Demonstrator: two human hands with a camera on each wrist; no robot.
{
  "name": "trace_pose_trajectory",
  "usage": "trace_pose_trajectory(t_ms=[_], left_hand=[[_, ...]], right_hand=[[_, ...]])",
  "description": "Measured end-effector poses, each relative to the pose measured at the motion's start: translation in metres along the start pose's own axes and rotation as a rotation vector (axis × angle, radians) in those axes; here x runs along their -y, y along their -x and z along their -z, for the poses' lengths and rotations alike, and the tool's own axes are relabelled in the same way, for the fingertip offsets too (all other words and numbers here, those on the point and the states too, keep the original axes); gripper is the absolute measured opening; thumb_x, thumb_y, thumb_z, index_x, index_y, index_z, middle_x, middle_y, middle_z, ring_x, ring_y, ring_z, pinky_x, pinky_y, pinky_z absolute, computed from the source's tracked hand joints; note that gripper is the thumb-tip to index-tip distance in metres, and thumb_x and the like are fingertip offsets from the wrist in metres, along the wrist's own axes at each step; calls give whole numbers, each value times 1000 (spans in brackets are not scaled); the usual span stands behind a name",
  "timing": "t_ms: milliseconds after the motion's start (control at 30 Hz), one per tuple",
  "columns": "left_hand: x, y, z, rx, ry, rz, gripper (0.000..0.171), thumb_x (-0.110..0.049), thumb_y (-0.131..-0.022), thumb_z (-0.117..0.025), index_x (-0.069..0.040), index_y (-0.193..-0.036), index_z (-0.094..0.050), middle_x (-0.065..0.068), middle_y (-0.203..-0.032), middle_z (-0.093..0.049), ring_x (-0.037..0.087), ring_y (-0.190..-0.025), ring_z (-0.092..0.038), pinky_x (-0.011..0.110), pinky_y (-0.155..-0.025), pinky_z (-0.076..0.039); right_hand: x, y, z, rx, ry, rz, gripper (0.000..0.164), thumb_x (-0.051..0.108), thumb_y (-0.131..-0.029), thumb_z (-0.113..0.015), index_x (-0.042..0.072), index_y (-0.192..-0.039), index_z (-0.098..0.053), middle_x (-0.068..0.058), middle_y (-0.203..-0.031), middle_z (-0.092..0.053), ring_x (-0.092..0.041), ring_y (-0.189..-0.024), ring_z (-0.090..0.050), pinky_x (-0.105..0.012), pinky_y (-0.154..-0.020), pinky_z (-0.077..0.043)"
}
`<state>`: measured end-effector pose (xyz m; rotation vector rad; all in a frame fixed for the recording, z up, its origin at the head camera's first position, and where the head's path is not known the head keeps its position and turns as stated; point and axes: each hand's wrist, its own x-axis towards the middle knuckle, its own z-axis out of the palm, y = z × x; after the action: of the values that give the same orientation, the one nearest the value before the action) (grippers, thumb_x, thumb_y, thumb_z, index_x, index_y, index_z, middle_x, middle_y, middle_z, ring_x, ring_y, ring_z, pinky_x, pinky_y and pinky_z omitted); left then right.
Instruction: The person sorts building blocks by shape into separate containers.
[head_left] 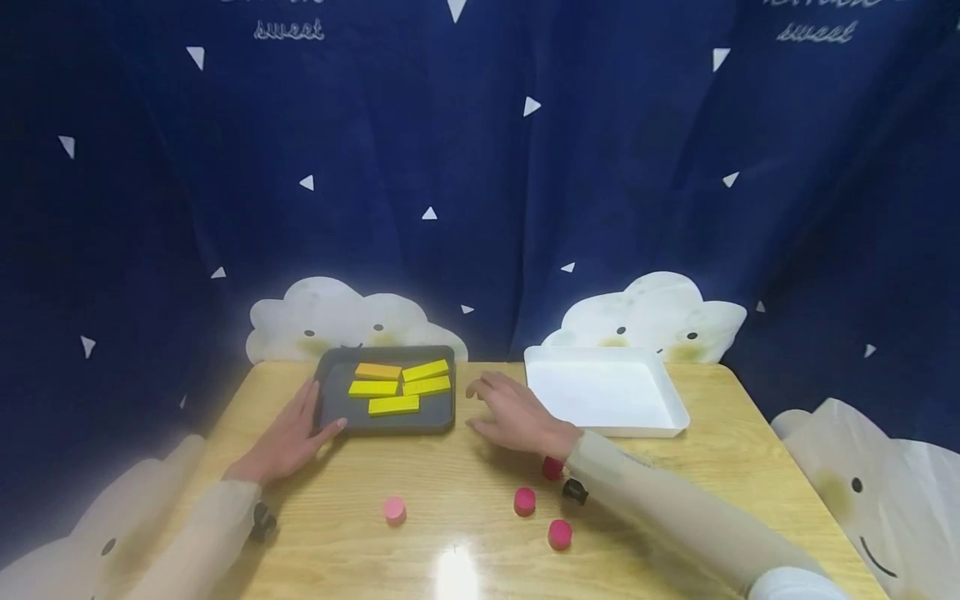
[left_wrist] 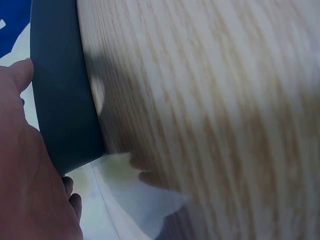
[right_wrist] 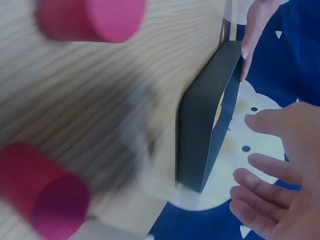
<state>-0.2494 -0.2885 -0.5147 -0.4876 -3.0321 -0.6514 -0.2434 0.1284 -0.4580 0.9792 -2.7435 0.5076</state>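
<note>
Head view: near the table's point(head_left: 465, 475) far-left corner, I see the left hand point(head_left: 283, 440), fingers straight, touching a dark tray point(head_left: 432, 418) of yellow blocks point(head_left: 393, 405); the right hand point(head_left: 517, 412), relaxed, holds nothing. A one-sided push could skew the tray.

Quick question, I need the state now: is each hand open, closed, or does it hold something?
Left hand: open, touching the dark tray at its left side.
Right hand: open, holding nothing.
</note>
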Motion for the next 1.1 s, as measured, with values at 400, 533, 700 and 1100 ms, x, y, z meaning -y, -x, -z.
trace_pose_trajectory(t_ms=[400, 533, 700, 1100], left_hand=[[2, 1, -1, -11, -1, -26, 102, -59, -109, -51, 11, -167, -4, 32, -175, 3, 54, -161, -9, 68, -129, -16], [2, 2, 0, -12, 8, -29, 102, -58, -109, -52, 11, -167, -4, 31, -176, 3, 53, -161, -9, 68, -128, -17], [-1, 1, 2, -12, 12, -28, 102, -59, -109, -52, 10, -167, -4, 30, -176, 3, 52, -162, -8, 68, -129, -17], [-1, 1, 3, 1, -3, -15, 102, -61, -109, -50, 10, -167, -4, 29, -176, 4, 53, -161, -9, 67, -129, -15]], right_hand=[[-23, 49, 18, -79, 73, -13, 36, 33, -94, -84, 8, -117, -72, -2, -107, -67, -18, -94, -62, -35, -79, -58], [-33, 63, 23, -97, 75, -38, 34, 31, -94, -84, 6, -115, -73, -4, -106, -69, -18, -91, -61, -36, -78, -58], [-46, 78, 31, -114, 59, -120, 37, 30, -94, -83, 5, -119, -74, -5, -112, -72, -22, -100, -67, -41, -86, -61], [-83, 123, 53, -138, 57, -191, 41, 31, -97, -81, 3, -125, -72, -9, -122, -72, -29, -114, -69, -50, -95, -60]])
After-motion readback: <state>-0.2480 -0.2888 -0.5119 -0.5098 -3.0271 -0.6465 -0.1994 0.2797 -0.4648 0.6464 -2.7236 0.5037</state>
